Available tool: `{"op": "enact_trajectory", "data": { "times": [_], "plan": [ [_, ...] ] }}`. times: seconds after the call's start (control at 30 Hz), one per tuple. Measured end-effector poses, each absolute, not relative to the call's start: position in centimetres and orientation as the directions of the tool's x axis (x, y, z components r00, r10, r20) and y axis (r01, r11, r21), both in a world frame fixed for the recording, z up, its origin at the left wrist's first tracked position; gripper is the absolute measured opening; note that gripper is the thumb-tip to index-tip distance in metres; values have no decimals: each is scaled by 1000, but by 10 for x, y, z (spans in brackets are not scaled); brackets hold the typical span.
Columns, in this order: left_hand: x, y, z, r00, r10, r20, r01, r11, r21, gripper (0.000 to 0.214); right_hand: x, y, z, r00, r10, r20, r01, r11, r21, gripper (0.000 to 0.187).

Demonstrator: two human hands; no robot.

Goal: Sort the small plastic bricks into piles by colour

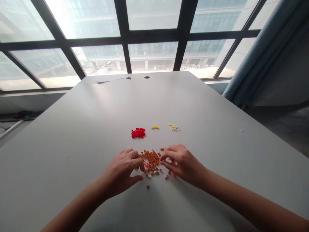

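Left hand (120, 170) and right hand (181, 164) are kept apart, and their curved fingers (135, 154) are placed at two sides of a loose pile of small orange plastic bricks (151, 162). Whether any brick is pinched cannot be told from this view. One dark orange brick (148, 187) is lying alone on the near side, and a pink brick (166, 176) is seen just beside the right hand. Some cream pieces (149, 176) are mixed at the pile's near edge. Farther away, a heap of red bricks (138, 132), a few yellow bricks (155, 127) and a group of cream bricks (173, 127) are lying separately, so these colours seem already gathered, while the orange pile is left mixed. Behind them, a pale grey table (96, 106) is extended toward a large window (152, 36).
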State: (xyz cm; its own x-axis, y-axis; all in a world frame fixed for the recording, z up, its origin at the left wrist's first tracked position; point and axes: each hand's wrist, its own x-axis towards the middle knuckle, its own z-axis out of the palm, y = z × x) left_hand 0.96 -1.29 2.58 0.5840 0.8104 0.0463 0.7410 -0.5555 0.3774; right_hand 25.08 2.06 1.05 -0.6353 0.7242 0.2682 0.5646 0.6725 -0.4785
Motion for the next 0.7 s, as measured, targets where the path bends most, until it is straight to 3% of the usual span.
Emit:
{"op": "enact_trajectory", "data": {
  "times": [0.23, 0.4, 0.7],
  "plan": [
    [8, -22, 17, 558, 827, 75, 761, -545, 351, 9, 227, -3, -2, -713, 652, 258, 542, 746, -386, 9],
    [0, -24, 14, 494, 846, 201, 782, -533, 322, 3, 231, -2, -1, -719, 642, 266, 542, 757, -365, 11],
    [-9, -16, 13, 321, 891, 322, 861, -416, 292, 4, 225, -8, 1, -712, 642, 283, 453, 728, -514, 9]
  ]
}}
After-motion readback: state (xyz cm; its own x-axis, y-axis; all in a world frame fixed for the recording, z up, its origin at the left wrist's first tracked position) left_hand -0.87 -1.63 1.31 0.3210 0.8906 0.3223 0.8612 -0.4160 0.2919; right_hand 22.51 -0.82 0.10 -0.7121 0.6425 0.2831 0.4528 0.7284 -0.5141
